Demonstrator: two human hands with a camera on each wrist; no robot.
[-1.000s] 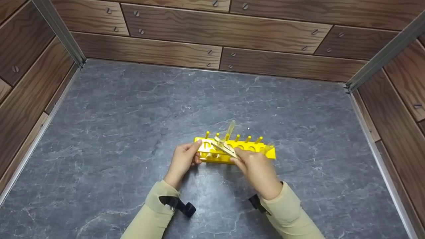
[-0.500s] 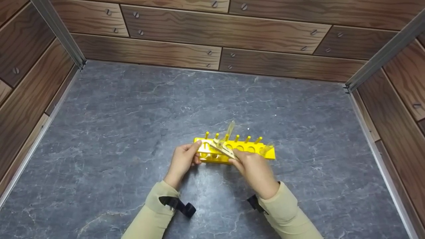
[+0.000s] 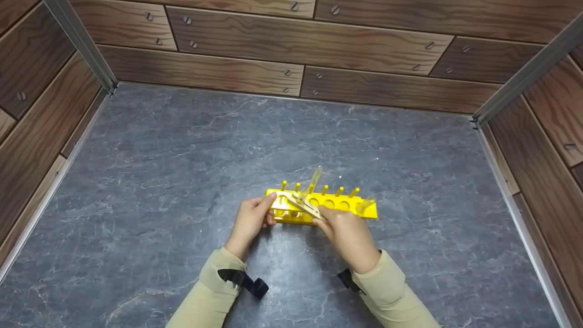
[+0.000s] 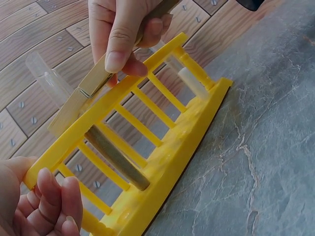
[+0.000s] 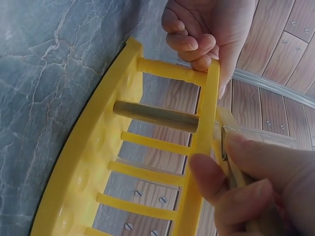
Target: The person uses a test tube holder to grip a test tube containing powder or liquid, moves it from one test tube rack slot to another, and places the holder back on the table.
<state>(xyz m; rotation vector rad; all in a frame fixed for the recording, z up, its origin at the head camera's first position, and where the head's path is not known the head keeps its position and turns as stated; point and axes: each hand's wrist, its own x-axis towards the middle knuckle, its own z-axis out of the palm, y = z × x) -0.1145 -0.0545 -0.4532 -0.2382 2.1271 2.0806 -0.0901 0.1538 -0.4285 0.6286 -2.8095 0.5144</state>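
Note:
My left hand (image 3: 249,221) grips the left end of a yellow test tube rack (image 3: 372,212), thumb on the top plate and fingers beneath. A glass test tube (image 4: 45,81) stands in one of the rack's holes near that end. Its lower part, seen in the left wrist view, holds a brownish liquid (image 4: 117,158). My right hand (image 3: 353,232) pinches a wooden test tube clamp (image 4: 92,81), which lies slantwise across the top plate with its jaws at the tube just above the hole. The clamp's wire spring (image 5: 224,143) shows in the right wrist view.
A second test tube (image 3: 365,205), with whitish content in the left wrist view, stands at the rack's right end. Several yellow pegs (image 3: 341,191) line the far side. A grey marbled tabletop (image 3: 218,136) lies around the rack, with wood-patterned walls (image 3: 237,59) behind and at both sides.
The clamp's jaws have come closer together at the tube, and my right hand has shifted slightly left. My left hand and the rack stay where they were.

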